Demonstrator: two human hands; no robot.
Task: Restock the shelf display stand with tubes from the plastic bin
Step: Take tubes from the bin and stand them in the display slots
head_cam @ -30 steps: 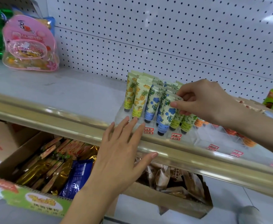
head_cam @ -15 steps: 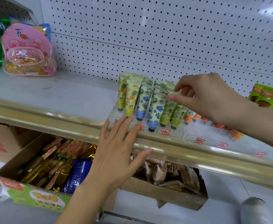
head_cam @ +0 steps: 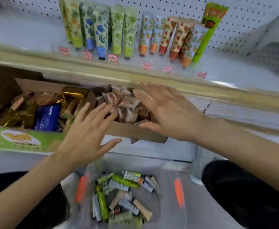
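Plastic bin (head_cam: 195,204) holds many loose tubes (head_cam: 124,180), your display stand (head_cam: 185,70) is partly filled, and your left hand (head_cam: 86,129) and right hand (head_cam: 173,111) hover spread, empty.

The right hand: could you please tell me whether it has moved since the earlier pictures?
Yes. The right hand has left the tubes and come down below the gold shelf rail.

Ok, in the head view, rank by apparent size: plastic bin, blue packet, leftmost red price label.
1. plastic bin, nearest the camera, so flattered.
2. blue packet.
3. leftmost red price label, farthest away.
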